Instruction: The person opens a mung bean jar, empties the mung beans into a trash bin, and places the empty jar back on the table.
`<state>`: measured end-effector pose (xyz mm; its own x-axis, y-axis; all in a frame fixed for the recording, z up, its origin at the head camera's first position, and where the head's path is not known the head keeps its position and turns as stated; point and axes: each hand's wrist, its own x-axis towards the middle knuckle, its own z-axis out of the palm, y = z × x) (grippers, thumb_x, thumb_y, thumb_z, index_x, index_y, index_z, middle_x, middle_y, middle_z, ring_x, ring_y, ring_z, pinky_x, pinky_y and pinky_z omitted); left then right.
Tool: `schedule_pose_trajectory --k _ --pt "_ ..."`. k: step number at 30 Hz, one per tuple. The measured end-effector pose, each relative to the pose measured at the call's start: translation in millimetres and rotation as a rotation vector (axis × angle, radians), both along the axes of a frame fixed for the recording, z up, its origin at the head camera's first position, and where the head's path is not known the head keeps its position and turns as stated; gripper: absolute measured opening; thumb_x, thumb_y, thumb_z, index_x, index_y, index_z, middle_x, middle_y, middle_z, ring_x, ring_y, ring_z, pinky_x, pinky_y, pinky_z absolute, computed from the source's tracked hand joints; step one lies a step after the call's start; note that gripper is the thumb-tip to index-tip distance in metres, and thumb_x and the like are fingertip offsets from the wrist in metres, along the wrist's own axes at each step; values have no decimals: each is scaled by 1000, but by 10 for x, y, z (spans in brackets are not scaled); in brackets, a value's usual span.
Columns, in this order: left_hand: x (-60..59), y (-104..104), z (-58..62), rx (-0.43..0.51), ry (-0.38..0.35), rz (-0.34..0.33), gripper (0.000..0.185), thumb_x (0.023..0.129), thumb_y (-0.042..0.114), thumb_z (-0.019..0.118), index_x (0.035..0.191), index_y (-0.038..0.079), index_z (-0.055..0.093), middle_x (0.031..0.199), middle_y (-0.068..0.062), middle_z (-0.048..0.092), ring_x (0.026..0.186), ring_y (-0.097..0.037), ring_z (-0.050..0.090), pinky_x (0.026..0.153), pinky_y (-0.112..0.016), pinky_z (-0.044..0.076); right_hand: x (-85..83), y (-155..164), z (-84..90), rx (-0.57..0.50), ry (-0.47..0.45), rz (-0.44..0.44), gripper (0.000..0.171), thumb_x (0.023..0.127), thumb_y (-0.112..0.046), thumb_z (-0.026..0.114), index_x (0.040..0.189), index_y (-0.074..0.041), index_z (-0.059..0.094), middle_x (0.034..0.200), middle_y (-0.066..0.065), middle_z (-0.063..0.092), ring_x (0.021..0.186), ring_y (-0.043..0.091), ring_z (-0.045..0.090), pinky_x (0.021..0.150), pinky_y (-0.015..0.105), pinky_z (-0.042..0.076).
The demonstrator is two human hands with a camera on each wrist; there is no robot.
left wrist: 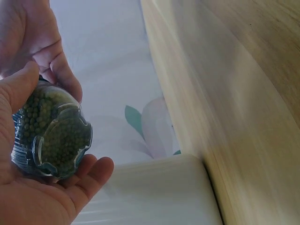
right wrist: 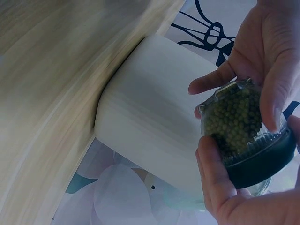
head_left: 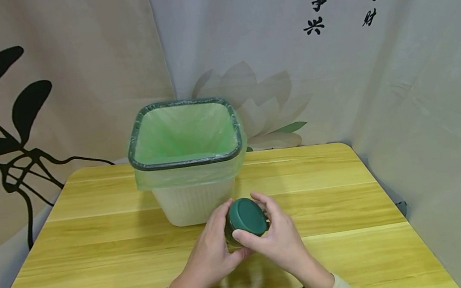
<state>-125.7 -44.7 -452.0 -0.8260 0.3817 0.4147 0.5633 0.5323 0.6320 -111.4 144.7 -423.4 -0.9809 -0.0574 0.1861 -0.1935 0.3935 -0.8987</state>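
Both hands hold a small clear jar [right wrist: 234,115] of green beans, lifted in front of the bin. Its dark green lid [head_left: 248,216] faces up toward the head camera and is on the jar. My left hand [head_left: 209,258] grips the jar's body from the left, fingers and thumb round the glass. From the other side, my right hand [head_left: 282,240] grips it at the lid, thumb across the lid's near edge. In the left wrist view the jar's scalloped base [left wrist: 65,140] is turned to the camera, and beans show through the glass.
A white ribbed bin [head_left: 194,202] with a green bag liner [head_left: 184,131] folded over its dark rim stands just beyond the hands. It rests on a wood-grain table [head_left: 347,257]. Printed cloth [head_left: 384,70] hangs behind and to the right of the table.
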Motion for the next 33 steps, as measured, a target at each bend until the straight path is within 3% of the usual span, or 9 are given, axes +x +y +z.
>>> schedule_pose_trajectory --k 16,33 --pt "-4 25 -5 4 12 18 106 78 28 99 159 -1 37 156 -19 52 140 -34 58 114 -51 53 3 -14 -27 -10 7 -2 89 82 -36 93 156 -13 49 132 2 73 111 17 70 85 26 59" --pt "-2 54 -59 1 110 69 113 68 25 104 157 -2 39 148 -18 58 131 -33 63 106 -51 57 23 -50 -26 -72 -20 19 87 83 -32 92 156 -10 49 132 3 72 116 19 70 88 27 59"
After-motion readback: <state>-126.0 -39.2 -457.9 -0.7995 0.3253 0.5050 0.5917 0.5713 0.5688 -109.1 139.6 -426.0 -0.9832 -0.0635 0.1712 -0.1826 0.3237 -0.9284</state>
